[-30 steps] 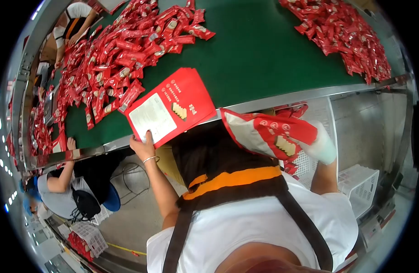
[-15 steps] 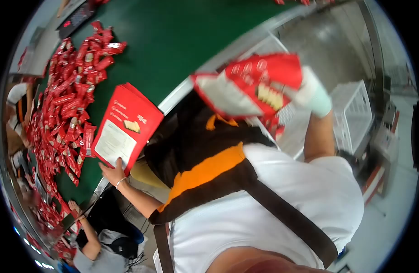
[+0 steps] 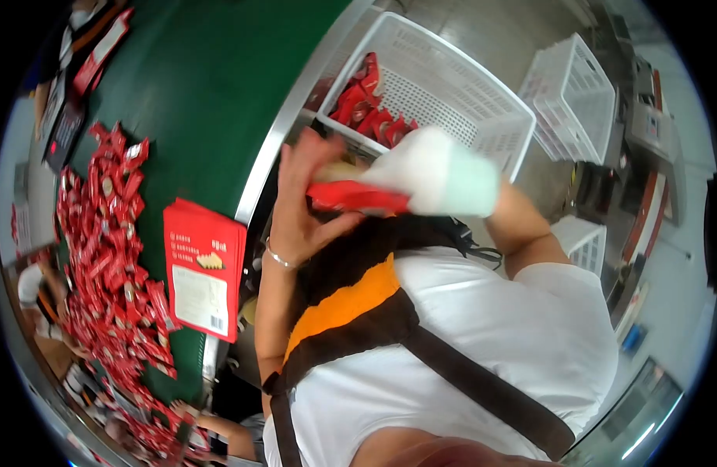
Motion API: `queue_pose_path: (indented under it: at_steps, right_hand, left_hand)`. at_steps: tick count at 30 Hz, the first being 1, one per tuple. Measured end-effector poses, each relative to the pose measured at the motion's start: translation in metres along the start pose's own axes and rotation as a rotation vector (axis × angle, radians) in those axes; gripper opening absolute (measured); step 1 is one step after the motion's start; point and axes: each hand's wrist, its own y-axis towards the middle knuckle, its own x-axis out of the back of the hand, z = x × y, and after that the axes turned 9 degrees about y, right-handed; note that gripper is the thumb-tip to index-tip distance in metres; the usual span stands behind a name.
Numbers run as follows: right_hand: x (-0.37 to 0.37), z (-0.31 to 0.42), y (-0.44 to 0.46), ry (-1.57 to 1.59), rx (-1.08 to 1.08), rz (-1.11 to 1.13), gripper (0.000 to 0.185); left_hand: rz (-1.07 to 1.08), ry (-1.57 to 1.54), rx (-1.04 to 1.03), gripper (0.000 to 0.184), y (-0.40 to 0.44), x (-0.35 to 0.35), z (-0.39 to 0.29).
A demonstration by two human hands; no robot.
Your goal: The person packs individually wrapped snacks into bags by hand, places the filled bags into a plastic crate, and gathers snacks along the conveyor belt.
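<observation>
A red printed pouch is held in front of my waist, seen nearly edge-on and partly hidden. My right hand, in a white glove with a pale green cuff, is closed on its right end. My bare left hand, with a bracelet at the wrist, has the left end between thumb and fingers; motion blurs the fingertips. On the green belt's edge, left of my left hand, lies a stack of flat red pouches with a white label panel and a wafer picture.
Small red wrapped packets are heaped along the green belt. Beyond my hands stands a white crate with red packets inside. More white crates are stacked at right. Other people work across the belt, near a dark display unit.
My left hand has left the stack of flat pouches and moved right to the held pouch. My right hand has brought that pouch lower and left. The view has turned, showing more of the crate.
</observation>
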Motion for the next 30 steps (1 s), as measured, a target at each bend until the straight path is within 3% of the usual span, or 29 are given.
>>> queue_pose_path:
  at_steps: [2,5,6,7,8,9,10,12,13,14,16,17,18,22,24,30]
  right_hand:
    - [-0.013,0.004,0.012,-0.021,-0.147,0.204,0.044]
    - [-0.049,-0.079,-0.015,1.106,0.002,-0.285,0.058]
    - [-0.074,-0.118,-0.029,1.189,-0.198,-0.444,0.062]
    - [-0.084,-0.141,-0.043,0.904,-0.449,-0.473,0.07]
    - [-0.139,-0.192,-0.068,0.631,-0.726,-0.438,0.084]
    - [-0.178,-0.218,-0.093,0.524,-0.94,-0.259,0.093]
    - [-0.231,-0.249,-0.12,0.347,-0.981,-0.028,0.093]
    - [-0.32,-0.284,-0.162,0.287,-1.027,0.309,0.057]
    - [-0.321,-0.269,-0.164,0.359,-1.07,0.171,0.041]
    - [-0.336,-0.276,-0.167,0.238,-1.178,0.191,0.035]
    - [-0.332,-0.261,-0.182,0.227,-1.138,0.116,0.034]
    - [-0.34,-0.25,-0.197,0.242,-1.132,0.142,0.034]
    - [-0.34,-0.252,-0.202,0.266,-1.125,0.06,0.033]
    - [-0.343,-0.254,-0.225,0.26,-1.055,-0.112,0.033]
    - [-0.347,-0.255,-0.239,0.279,-1.095,-0.033,0.039]
    - [-0.391,-0.232,-0.34,0.242,-1.103,-0.17,0.036]
  left_hand:
    - [0.046,-0.324,0.05,0.04,-0.018,-0.007,0.021]
    - [-0.179,-0.182,0.432,0.019,-0.057,-0.006,0.022]
    - [-0.228,-0.168,0.545,0.018,-0.074,-0.005,0.031]
    - [-0.364,-0.188,0.51,0.017,-0.075,-0.007,0.029]
    - [-0.502,-0.203,0.476,0.017,-0.077,-0.007,0.025]
    - [-0.556,-0.466,0.6,0.021,-0.09,-0.004,0.026]
    - [-0.555,-0.457,0.609,0.021,-0.093,-0.007,0.03]
    - [-0.712,-0.382,0.585,0.025,-0.098,-0.015,0.03]
    - [-0.828,-0.397,0.603,0.019,-0.074,-0.024,0.013]
    - [-0.832,-0.39,0.597,0.019,-0.061,-0.031,0.013]
    - [-0.947,-0.296,0.661,0.018,-0.057,-0.046,0.006]
    - [-0.894,-0.238,0.692,0.02,-0.065,-0.047,0.01]
    - [-0.893,-0.342,0.542,0.02,-0.062,-0.055,0.016]
    - [-0.94,-0.391,0.537,0.02,-0.045,-0.071,-0.01]
    - [-0.886,-0.364,0.511,0.028,-0.045,-0.073,-0.012]
    - [-0.924,-0.361,0.366,0.03,-0.041,-0.086,-0.022]
